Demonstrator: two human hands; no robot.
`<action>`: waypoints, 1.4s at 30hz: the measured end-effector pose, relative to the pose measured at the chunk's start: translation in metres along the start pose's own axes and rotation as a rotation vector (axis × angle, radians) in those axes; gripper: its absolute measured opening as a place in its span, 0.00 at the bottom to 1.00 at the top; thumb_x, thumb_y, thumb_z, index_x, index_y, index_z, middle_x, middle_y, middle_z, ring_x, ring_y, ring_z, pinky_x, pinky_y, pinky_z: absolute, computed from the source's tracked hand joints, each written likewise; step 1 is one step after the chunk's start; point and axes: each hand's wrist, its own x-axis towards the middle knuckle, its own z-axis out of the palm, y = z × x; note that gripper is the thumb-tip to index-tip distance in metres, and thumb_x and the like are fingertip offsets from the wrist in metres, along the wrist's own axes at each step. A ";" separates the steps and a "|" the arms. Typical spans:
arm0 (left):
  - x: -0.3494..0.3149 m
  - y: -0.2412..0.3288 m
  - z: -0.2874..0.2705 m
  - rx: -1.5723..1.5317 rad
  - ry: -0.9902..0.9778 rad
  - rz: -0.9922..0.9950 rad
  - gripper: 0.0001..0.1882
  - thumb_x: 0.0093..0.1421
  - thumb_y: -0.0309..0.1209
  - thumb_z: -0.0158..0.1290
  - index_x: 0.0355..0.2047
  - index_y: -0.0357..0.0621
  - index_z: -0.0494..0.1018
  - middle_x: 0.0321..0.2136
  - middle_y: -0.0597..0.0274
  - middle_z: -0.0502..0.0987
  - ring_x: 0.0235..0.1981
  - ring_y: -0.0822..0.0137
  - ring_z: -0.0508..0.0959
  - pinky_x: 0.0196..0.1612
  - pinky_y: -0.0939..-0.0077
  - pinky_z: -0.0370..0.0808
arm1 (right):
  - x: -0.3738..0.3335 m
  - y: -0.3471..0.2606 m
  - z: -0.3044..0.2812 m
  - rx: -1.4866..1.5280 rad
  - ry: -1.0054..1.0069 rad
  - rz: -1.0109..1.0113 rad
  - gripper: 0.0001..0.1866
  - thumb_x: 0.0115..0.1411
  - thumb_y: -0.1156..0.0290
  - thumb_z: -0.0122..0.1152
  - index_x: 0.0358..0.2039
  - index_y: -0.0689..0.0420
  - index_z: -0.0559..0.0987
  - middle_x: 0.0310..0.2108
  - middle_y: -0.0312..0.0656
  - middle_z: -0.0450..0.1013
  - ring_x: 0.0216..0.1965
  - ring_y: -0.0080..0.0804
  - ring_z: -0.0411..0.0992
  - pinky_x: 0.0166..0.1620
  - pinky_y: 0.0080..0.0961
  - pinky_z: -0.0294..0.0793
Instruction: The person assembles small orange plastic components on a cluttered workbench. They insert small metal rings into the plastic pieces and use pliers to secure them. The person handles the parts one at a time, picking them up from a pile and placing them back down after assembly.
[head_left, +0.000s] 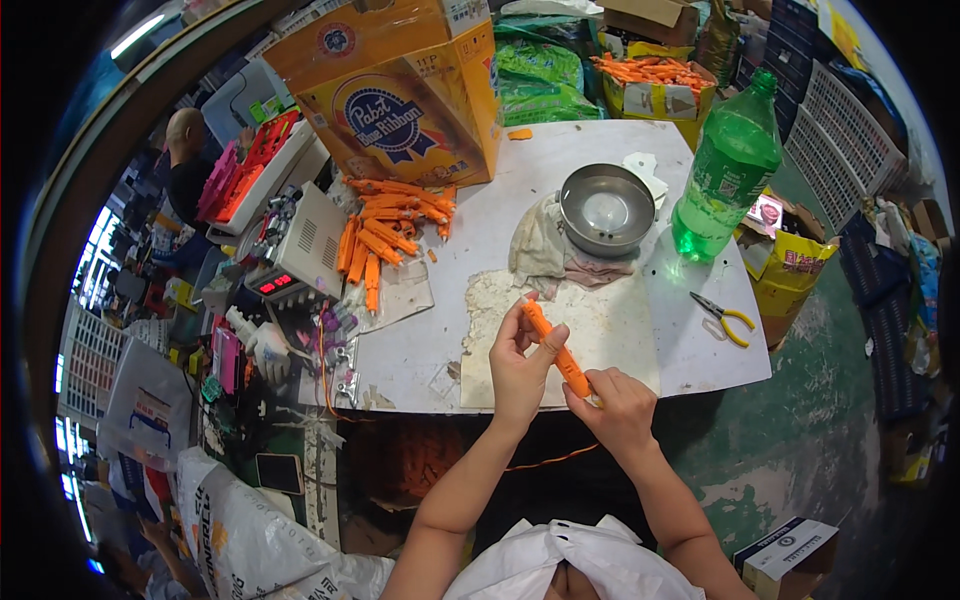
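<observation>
Both hands hold one orange plastic handle-shaped part (556,350) over the near edge of the white table (600,160). My left hand (520,365) grips its upper end, thumb on top. My right hand (618,405) pinches its lower end. A thin orange wire (545,462) hangs below the hands. A pile of similar orange parts (390,232) lies on the table to the far left. A worn paper sheet (600,330) lies under the hands.
A steel bowl (606,208) sits on a rag (540,250), a green plastic bottle (725,170) to its right, yellow-handled pliers (722,318) near the right edge. A large cardboard box (400,90) stands at the back left. A grey device with a red display (298,250) sits left.
</observation>
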 end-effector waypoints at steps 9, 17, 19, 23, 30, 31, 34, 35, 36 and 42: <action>0.026 -0.012 0.013 -0.031 -0.012 -0.021 0.30 0.57 0.30 0.58 0.57 0.32 0.60 0.32 0.69 0.70 0.29 0.81 0.71 0.31 0.87 0.73 | 0.014 0.021 0.009 -0.004 0.023 0.028 0.14 0.44 0.61 0.69 0.20 0.54 0.74 0.16 0.36 0.68 0.14 0.32 0.67 0.19 0.26 0.66; 0.035 -0.012 0.013 -0.019 -0.019 -0.028 0.30 0.57 0.31 0.57 0.56 0.30 0.60 0.31 0.68 0.71 0.29 0.81 0.71 0.31 0.85 0.75 | 0.020 0.023 0.012 0.020 -0.003 0.067 0.14 0.45 0.61 0.69 0.19 0.54 0.74 0.17 0.36 0.69 0.13 0.33 0.68 0.18 0.26 0.66; 0.036 -0.014 0.012 -0.006 -0.035 -0.039 0.31 0.58 0.31 0.57 0.57 0.30 0.59 0.33 0.66 0.70 0.31 0.80 0.71 0.32 0.85 0.75 | 0.020 0.023 0.012 -0.001 -0.034 0.060 0.14 0.45 0.61 0.69 0.20 0.54 0.74 0.16 0.36 0.69 0.13 0.33 0.68 0.18 0.27 0.66; 0.034 -0.021 0.009 0.069 -0.110 -0.018 0.33 0.58 0.31 0.56 0.60 0.32 0.55 0.41 0.60 0.68 0.38 0.75 0.71 0.39 0.81 0.74 | 0.022 0.027 0.013 0.012 0.000 0.061 0.13 0.46 0.62 0.68 0.20 0.54 0.74 0.16 0.37 0.69 0.13 0.35 0.67 0.19 0.29 0.66; -0.011 -0.041 -0.009 0.486 -0.061 0.238 0.30 0.59 0.32 0.53 0.59 0.37 0.57 0.46 0.55 0.66 0.48 0.65 0.69 0.52 0.71 0.67 | 0.049 0.073 0.007 -0.176 0.045 0.366 0.15 0.51 0.59 0.63 0.19 0.58 0.76 0.17 0.43 0.72 0.18 0.42 0.71 0.23 0.34 0.68; -0.016 -0.045 -0.012 0.560 -0.046 0.282 0.29 0.59 0.31 0.52 0.59 0.37 0.58 0.46 0.56 0.66 0.48 0.64 0.69 0.51 0.71 0.67 | 0.050 0.077 0.009 -0.175 0.000 0.383 0.15 0.51 0.59 0.63 0.19 0.58 0.76 0.18 0.43 0.72 0.18 0.42 0.71 0.24 0.35 0.68; -0.023 -0.048 -0.015 0.576 -0.031 0.302 0.22 0.59 0.29 0.52 0.53 0.37 0.64 0.43 0.50 0.69 0.45 0.59 0.72 0.48 0.71 0.68 | 0.055 0.083 0.011 -0.169 -0.100 0.418 0.17 0.52 0.57 0.61 0.19 0.59 0.76 0.18 0.44 0.72 0.18 0.43 0.71 0.25 0.36 0.68; -0.023 -0.048 -0.015 0.570 -0.029 0.312 0.21 0.59 0.29 0.52 0.52 0.37 0.65 0.42 0.51 0.70 0.44 0.58 0.72 0.47 0.71 0.69 | 0.056 0.083 0.010 -0.167 -0.111 0.419 0.17 0.52 0.57 0.61 0.19 0.59 0.76 0.18 0.44 0.73 0.18 0.43 0.71 0.25 0.37 0.68; -0.022 -0.048 -0.015 0.567 -0.030 0.306 0.20 0.59 0.28 0.51 0.51 0.38 0.66 0.42 0.51 0.70 0.44 0.59 0.73 0.46 0.71 0.69 | 0.057 0.082 0.010 -0.161 -0.121 0.418 0.17 0.52 0.57 0.60 0.19 0.59 0.76 0.18 0.45 0.73 0.18 0.44 0.71 0.25 0.37 0.68; -0.022 -0.043 -0.014 0.567 -0.041 0.295 0.14 0.60 0.27 0.50 0.46 0.39 0.70 0.39 0.53 0.73 0.40 0.60 0.75 0.40 0.73 0.70 | 0.059 0.081 0.007 -0.163 -0.161 0.420 0.18 0.52 0.56 0.60 0.19 0.59 0.76 0.19 0.45 0.73 0.19 0.44 0.72 0.26 0.37 0.69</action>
